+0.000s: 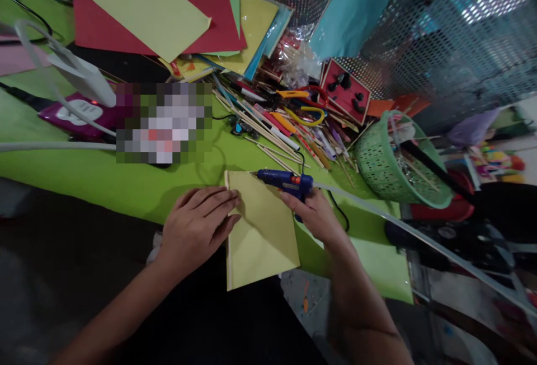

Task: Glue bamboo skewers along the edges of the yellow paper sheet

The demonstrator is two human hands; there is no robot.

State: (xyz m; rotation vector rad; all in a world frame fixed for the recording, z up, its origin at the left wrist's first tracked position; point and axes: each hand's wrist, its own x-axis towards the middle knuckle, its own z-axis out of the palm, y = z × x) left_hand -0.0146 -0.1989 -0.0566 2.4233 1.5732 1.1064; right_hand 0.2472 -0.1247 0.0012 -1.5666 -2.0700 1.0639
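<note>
A pale yellow paper sheet [262,230] lies at the near edge of the green table [84,169], partly overhanging it. My left hand [197,222] rests flat on the sheet's left edge, fingers spread and pressing down. My right hand [314,214] grips a blue glue gun [285,181]. Its nozzle points left and touches the sheet's top edge. A long clear glue stick [419,236] sticks out of the gun's back toward the right.
A green basket [384,169] lies tipped at the right. Wooden sticks, pens and scissors [302,102] crowd the table's middle. Coloured paper sheets [146,6] are stacked at the far side. A white lamp [79,74] stands at left.
</note>
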